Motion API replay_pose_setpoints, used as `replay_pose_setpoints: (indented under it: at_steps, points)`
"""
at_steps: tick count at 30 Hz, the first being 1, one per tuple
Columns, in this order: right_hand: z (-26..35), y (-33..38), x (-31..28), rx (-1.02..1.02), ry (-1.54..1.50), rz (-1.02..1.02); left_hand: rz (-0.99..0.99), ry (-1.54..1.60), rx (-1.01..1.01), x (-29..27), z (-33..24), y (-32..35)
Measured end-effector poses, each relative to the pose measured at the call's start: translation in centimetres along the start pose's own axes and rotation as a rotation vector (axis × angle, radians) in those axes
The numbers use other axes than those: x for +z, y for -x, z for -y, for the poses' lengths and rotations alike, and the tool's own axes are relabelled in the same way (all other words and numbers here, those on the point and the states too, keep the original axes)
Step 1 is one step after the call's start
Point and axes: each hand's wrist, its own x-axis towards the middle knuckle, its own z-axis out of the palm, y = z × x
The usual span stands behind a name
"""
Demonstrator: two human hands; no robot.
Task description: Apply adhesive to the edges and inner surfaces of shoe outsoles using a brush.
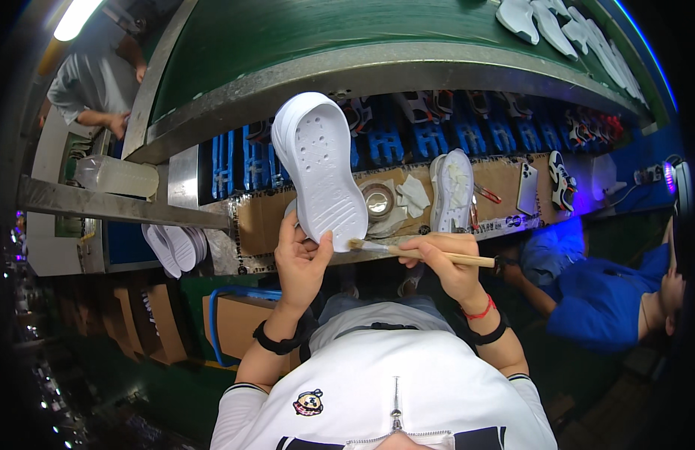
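Grips white sole (329, 169) by its near end in left hand (302, 259), stretched lengthwise forward; clamps brush (385, 248) in right hand (452, 276), aimed leftward at that end.

A white tube lamp (79, 18) glares at the upper left, its surface burnt out. The middle is evenly lit: the white sole (323, 169) looks bright, its holes and ridges readable. Blue-violet light spills from a glowing device (669, 177) at the right. Fisheye distortion bows the metal rail (407, 60), and black fills the corners. The lower left is dim, seemingly soft in focus.
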Motion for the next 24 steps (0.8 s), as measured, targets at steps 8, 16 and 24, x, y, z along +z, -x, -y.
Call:
replay_pose_setpoints:
  at_steps: [8,16,24]
  points:
    - [0.7,-0.7,-0.6,-0.065,0.121,0.048,0.007,-0.028,0.019,0.1,0.2,-0.2]
    - [1.3,-1.1,-1.7,-0.089,0.182,0.062,0.004,-0.026,0.012,0.0,0.2,-0.2]
    - [1.3,-0.7,-2.5,-0.093,0.203,0.062,0.034,-0.021,0.016,1.7,0.1,-1.3]
